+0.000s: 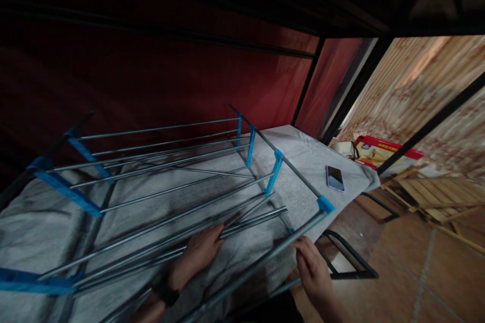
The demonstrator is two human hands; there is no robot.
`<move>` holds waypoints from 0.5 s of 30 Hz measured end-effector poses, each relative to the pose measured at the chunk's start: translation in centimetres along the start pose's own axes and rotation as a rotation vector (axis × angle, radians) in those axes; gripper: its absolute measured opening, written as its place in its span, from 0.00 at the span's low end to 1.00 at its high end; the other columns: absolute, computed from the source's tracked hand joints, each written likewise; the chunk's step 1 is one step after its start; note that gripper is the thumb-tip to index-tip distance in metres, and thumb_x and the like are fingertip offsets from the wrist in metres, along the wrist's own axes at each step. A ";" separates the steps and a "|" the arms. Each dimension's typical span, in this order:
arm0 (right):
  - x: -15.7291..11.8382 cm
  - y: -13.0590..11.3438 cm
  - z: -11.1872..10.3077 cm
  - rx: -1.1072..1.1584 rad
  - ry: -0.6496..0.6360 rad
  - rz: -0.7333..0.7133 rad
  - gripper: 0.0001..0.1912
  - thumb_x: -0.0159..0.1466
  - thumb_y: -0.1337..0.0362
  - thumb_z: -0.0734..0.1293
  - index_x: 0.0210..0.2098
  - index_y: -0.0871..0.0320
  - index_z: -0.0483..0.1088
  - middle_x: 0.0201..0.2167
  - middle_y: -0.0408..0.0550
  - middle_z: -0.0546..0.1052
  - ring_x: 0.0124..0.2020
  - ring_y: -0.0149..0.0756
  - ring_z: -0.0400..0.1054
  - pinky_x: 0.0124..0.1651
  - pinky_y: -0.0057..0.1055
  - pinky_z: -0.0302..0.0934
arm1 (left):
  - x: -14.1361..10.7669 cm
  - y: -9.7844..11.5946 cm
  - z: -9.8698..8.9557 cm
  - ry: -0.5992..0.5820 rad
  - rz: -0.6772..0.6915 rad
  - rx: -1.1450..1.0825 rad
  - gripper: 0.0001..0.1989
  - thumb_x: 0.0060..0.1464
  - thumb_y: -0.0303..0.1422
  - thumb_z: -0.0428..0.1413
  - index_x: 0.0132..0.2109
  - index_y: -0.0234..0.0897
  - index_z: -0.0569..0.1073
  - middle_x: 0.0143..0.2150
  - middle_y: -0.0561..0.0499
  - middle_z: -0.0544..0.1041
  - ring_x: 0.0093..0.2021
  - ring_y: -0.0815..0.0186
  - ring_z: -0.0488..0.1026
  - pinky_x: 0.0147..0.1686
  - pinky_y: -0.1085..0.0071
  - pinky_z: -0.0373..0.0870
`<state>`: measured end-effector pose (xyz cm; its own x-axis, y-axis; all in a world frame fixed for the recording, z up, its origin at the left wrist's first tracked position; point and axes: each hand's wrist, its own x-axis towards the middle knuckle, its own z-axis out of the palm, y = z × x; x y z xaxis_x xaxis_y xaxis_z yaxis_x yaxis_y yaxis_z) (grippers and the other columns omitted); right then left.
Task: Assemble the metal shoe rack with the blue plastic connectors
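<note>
Dark red wall (170, 81) behind the rack (189, 213), black metal frame (358, 90) above it and to its right, grey cloth-covered surface (303, 156) under it. Rack is metal rods joined by blue brackets (68, 192), spread lengthwise over the cloth, crossbars running roughly left to right. Left hand (197, 248), dark wristband (164, 290) on the wrist, lies over loose rods (261, 219) near the rack's front side, fingers curled downward; undersides hidden, cannot tell whether it really grasps them. Right hand (309, 260) at the rack's near right corner, thumb and fingers bunched against the front tube (265, 258), just below the corner's blue bracket; contact looks likely, firm grip cannot be told. Phone (335, 178) lies on the cloth, right of the rack, apart from it. Farther right of the rack, beyond the cloth: red-and-yellow box (382, 154), slatted wooden piece (439, 194), brown tiled floor (401, 272).
</note>
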<state>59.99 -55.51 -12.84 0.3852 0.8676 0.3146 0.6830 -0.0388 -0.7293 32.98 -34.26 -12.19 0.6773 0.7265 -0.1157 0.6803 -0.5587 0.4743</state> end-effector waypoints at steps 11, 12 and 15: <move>1.0 8.7 2.2 0.099 0.107 0.324 0.19 0.57 0.54 0.63 0.44 0.55 0.70 0.42 0.53 0.76 0.44 0.45 0.72 0.47 0.40 0.67 | 0.3 1.8 2.8 -0.021 -0.091 0.215 0.28 0.56 0.18 0.39 0.59 0.34 0.69 0.58 0.41 0.74 0.56 0.58 0.72 0.55 0.59 0.66; 1.4 8.4 2.2 0.080 0.077 0.302 0.17 0.58 0.53 0.63 0.42 0.55 0.72 0.40 0.52 0.77 0.42 0.45 0.72 0.46 0.40 0.67 | 0.2 1.9 2.8 -0.023 -0.101 0.211 0.27 0.56 0.19 0.40 0.59 0.35 0.69 0.57 0.41 0.75 0.55 0.58 0.73 0.54 0.59 0.67; 2.3 7.3 2.1 0.020 0.068 0.294 0.18 0.60 0.50 0.62 0.38 0.57 0.74 0.37 0.53 0.78 0.39 0.46 0.73 0.44 0.39 0.66 | -0.7 1.7 2.6 -0.027 -0.129 0.206 0.27 0.58 0.21 0.40 0.60 0.37 0.69 0.58 0.41 0.74 0.56 0.55 0.72 0.54 0.57 0.67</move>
<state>64.53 -52.80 -18.69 0.6057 0.7854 0.1277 0.5238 -0.2727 -0.8070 34.43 -36.80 -13.58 0.5867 0.7876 -0.1885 0.8024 -0.5339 0.2668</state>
